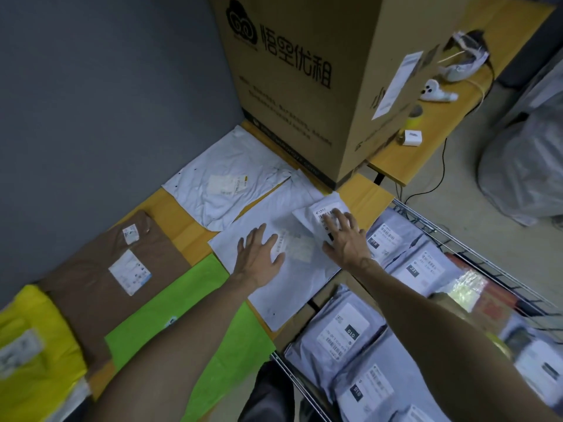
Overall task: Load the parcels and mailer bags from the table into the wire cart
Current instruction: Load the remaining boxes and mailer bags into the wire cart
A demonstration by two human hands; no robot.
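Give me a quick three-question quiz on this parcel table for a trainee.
1. True or false: the right hand rests on the small white mailer.
2. Which mailer lies between the brown parcel and the large white mailer? A yellow, B green, C grey.
3. Fill in: the grey mailers lie in the wire ____.
Key: 1 true; 2 B, the green mailer; 3 cart.

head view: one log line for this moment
left hand: flat on big white mailer | right hand: on small white mailer | cart: partly loaded
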